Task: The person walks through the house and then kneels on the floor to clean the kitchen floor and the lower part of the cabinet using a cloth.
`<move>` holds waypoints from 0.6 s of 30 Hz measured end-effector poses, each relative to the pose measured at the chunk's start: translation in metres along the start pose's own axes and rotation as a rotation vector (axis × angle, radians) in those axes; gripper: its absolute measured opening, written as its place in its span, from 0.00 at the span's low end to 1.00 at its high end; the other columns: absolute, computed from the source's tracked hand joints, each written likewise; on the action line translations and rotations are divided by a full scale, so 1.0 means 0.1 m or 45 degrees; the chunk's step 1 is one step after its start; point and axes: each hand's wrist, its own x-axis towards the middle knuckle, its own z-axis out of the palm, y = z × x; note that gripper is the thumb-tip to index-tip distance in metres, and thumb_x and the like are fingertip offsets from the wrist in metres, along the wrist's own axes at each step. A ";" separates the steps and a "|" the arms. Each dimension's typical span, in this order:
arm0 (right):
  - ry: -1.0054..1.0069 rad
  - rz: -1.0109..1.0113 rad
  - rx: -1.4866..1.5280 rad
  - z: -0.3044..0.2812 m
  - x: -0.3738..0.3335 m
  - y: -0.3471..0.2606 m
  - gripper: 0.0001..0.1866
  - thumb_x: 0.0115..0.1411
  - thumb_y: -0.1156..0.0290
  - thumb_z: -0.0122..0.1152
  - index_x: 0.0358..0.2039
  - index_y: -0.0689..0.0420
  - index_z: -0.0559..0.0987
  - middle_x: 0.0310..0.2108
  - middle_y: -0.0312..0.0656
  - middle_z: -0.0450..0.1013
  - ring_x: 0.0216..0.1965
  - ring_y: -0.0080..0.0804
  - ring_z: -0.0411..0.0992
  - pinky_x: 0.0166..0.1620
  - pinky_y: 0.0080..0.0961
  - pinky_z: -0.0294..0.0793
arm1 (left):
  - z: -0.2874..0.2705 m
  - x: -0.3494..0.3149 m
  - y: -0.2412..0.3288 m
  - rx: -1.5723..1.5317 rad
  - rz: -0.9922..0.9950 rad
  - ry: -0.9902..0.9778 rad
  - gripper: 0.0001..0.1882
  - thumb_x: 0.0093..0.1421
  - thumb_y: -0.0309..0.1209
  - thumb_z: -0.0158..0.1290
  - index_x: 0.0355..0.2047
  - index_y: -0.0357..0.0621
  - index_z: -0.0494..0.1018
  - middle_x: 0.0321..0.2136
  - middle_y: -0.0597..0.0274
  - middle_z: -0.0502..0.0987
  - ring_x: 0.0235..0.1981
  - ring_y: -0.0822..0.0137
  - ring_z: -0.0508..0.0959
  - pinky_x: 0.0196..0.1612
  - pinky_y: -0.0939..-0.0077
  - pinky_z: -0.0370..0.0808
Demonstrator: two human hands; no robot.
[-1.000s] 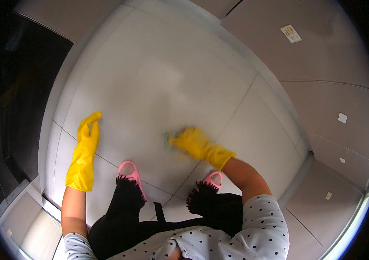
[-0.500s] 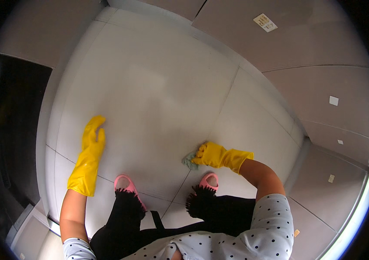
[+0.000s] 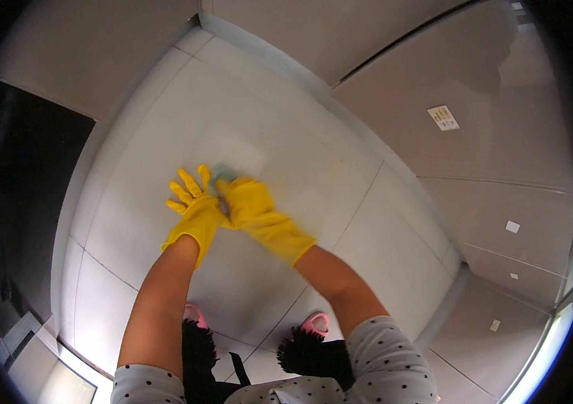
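Both my hands wear yellow rubber gloves and are close together over the pale tiled floor (image 3: 286,155). My left hand (image 3: 197,203) has its fingers spread, pressed toward the floor, and nothing shows in it. Right beside it, my right hand (image 3: 249,200) is closed on a grey-green cleaning cloth (image 3: 222,176), which lies against the tiles just beyond the fingers. The right glove is smeared by motion. Part of the cloth is hidden under that glove.
Brown cabinet fronts (image 3: 374,87) run along the far and right sides, with small labels (image 3: 443,118) stuck on them. A dark glossy panel (image 3: 17,195) stands at the left. My pink slippers (image 3: 314,324) are near the lower edge.
My right hand has swept leftward and farther out with the cloth. My left hand has moved right beside it, its fingers now spread. The head view has shifted.
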 end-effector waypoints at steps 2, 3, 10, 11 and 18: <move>-0.022 0.106 -0.033 0.14 0.08 0.10 0.13 0.58 0.62 0.60 0.42 0.52 0.80 0.26 0.50 0.76 0.29 0.52 0.75 0.34 0.45 0.74 | -0.13 -0.01 0.06 0.028 -0.034 -0.099 0.87 0.29 0.55 0.77 0.72 0.54 0.19 0.69 0.28 0.18 0.70 0.25 0.25 0.64 0.21 0.37; -0.169 0.340 -0.058 0.10 0.14 0.29 0.15 0.58 0.63 0.60 0.45 0.54 0.79 0.28 0.51 0.77 0.30 0.52 0.75 0.35 0.45 0.75 | -0.17 -0.01 0.05 0.044 -0.066 -0.154 0.89 0.27 0.55 0.78 0.72 0.53 0.18 0.69 0.27 0.17 0.70 0.25 0.25 0.64 0.21 0.36; 0.225 0.548 -0.189 -0.48 0.24 1.38 0.17 0.57 0.75 0.59 0.48 0.59 0.78 0.31 0.52 0.77 0.32 0.53 0.76 0.36 0.44 0.75 | -0.23 0.07 0.17 0.068 -0.110 -0.261 0.91 0.25 0.56 0.78 0.71 0.47 0.18 0.67 0.21 0.17 0.69 0.23 0.24 0.62 0.18 0.37; 0.127 0.485 -0.164 -0.42 0.36 1.16 0.18 0.56 0.74 0.59 0.49 0.59 0.78 0.31 0.52 0.78 0.32 0.53 0.76 0.37 0.44 0.76 | -0.23 0.08 0.17 0.067 -0.108 -0.260 0.91 0.25 0.56 0.78 0.71 0.47 0.18 0.67 0.21 0.17 0.69 0.23 0.24 0.62 0.18 0.37; -0.108 0.428 -0.294 -0.01 0.67 0.86 0.16 0.59 0.67 0.60 0.48 0.56 0.76 0.31 0.52 0.78 0.33 0.52 0.77 0.37 0.48 0.76 | -0.20 0.12 0.14 0.076 -0.038 -0.243 0.86 0.30 0.56 0.76 0.72 0.46 0.20 0.67 0.16 0.21 0.69 0.20 0.26 0.59 0.15 0.36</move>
